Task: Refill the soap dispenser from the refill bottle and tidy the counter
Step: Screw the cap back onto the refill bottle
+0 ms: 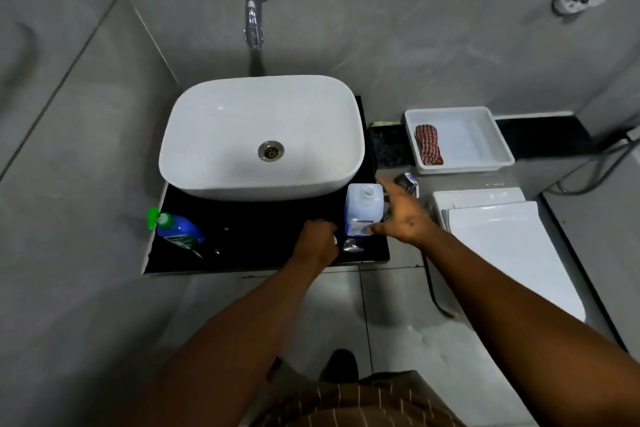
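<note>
The refill bottle, pale blue-white and squarish, stands upright on the black counter at the sink's front right corner, its round mouth uncovered. My right hand is spread open against the bottle's right side, thumb at its lower front and index finger reaching behind it. My left hand is a closed fist just left of the bottle, with a small pale cap showing at its fingertips. The soap dispenser, blue with a green pump, stands at the counter's left edge, far from both hands.
A white basin fills the back of the counter under a wall tap. A white tray holding a red checked cloth sits on the ledge at the right. A closed toilet lid lies below it.
</note>
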`<state>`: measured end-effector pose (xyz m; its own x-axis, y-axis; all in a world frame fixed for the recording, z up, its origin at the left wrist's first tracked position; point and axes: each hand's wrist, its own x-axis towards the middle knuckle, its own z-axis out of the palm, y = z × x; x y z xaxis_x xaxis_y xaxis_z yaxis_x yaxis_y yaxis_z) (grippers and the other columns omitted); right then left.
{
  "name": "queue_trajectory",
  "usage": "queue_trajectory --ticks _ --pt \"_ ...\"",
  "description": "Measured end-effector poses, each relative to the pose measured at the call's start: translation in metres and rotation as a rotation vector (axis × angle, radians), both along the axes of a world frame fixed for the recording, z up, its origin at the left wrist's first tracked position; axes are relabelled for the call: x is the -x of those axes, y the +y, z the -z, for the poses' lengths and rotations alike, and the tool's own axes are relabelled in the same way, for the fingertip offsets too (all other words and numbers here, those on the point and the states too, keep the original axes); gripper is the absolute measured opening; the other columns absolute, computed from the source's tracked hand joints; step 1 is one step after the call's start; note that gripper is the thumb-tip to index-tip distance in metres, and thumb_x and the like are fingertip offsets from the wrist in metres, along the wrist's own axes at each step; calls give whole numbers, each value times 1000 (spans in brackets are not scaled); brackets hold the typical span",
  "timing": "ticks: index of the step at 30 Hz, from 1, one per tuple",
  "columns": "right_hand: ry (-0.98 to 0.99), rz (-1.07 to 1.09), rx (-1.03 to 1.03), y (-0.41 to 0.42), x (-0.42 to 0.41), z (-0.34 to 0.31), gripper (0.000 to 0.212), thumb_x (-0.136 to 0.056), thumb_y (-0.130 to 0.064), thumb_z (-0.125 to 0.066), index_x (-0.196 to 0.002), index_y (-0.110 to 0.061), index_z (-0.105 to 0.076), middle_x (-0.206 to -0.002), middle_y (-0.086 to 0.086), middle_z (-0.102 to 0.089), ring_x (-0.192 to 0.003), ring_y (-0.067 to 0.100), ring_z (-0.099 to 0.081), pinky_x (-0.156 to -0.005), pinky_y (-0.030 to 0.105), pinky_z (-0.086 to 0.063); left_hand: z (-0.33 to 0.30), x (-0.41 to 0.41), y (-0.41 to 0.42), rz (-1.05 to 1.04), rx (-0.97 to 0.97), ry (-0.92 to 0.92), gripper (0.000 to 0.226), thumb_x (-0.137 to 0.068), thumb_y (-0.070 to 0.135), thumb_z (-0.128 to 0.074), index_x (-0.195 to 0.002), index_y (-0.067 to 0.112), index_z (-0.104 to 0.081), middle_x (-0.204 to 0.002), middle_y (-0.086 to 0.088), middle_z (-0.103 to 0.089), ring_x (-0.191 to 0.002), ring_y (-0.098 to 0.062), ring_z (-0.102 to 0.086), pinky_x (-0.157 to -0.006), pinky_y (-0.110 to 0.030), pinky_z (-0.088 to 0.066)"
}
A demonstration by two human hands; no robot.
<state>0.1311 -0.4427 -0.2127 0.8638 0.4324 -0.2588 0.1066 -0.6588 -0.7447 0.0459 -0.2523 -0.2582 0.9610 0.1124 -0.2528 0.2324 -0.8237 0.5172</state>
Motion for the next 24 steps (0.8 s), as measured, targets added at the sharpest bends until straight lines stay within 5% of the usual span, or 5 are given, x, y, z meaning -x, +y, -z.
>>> queue_trajectory --ticks 7,10,14,18,24 --pt "0 45 -105 8 4 0 75 -59 -8 -88 -123 -23 -52 -112 0 -64 -106 21 -63 -83 39 -58 -29 10 23 -341 421 -157 44 -84 20 -78 -125 10 -66 -125 -9 -68 -115 -22 -63 -102 -29 -48" --pt "-15 12 -79 13 12 -6 72 -57 -13 -88 -118 -30 -53 -97 -17 -61 -96 14 -64 -68 6 -48 -65 12 35 -382 539 -332 30 -84 22 -79 -113 17 -72 -113 -2 -72 -105 -13 -67 -90 -16 -50" --pt "-20 -8 -63 23 27 -22 73 -54 -17 -88 -114 -38 -51 -93 -25 -58 -85 1 -60 -59 -2 -42 -119 7 47 -327 700 -451 20 -80 19 -81 -88 34 -71 -91 7 -74 -84 1 -68 -76 -11 -52" --pt "-26 -11 -108 41 35 -45 73 -55 -20 -88 -118 -34 -52 -103 -11 -66 -95 7 -65 -75 14 -54 -142 8 50 -177 699 -446 19 -72 15 -87 -83 22 -72 -81 7 -73 -74 -4 -67 -73 -20 -56" --pt "-119 -36 -143 65 45 -82 78 -57 -19 -90 -125 -21 -54 -111 2 -67 -100 19 -66 -85 39 -58 -154 17 64 -138 839 -495 20 -72 7 -86 -87 11 -74 -93 -4 -76 -90 -20 -73 -87 -33 -60"
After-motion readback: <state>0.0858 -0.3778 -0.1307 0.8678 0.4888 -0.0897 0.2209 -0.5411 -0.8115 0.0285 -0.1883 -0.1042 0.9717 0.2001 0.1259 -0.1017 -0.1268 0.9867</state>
